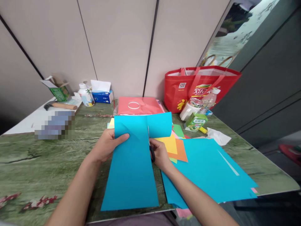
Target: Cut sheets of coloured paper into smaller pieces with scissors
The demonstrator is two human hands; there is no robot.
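Table (35, 163): green wood-grain top, and everything here sits on it.
Red bag (211, 84): standing at the far right corner against the wall, mouth open.
Loose blue sheets (207, 169): lying flat on the right side of the table, under the right forearm and overhanging the near edge.
Blue sheet (131, 169): front and centre, raised off the table at its far end, its near edge down by the table's front edge. The top right part curls over, and a slit runs down from the top edge.
Red paper stack (145, 108): flat behind the blue sheet, near the wall.
Coloured sheets (174, 146): yellow and orange, fanned out just right of the right hand, partly under the loose blue sheets.
Left hand (108, 146): pinching the blue sheet's left edge, thumb on the front, fingers behind.
Right hand (161, 153): closed around the scissors' black handle, right at the sheet's right edge.
Tissue box (102, 95): blue, far left by the wall, a tissue sticking up.
Green carton (196, 121): lying in front of the red bag.
Scissors (149, 133): blades pointing up and away, in the slit of the blue sheet.
Tape ring (134, 105): resting on the red paper stack.
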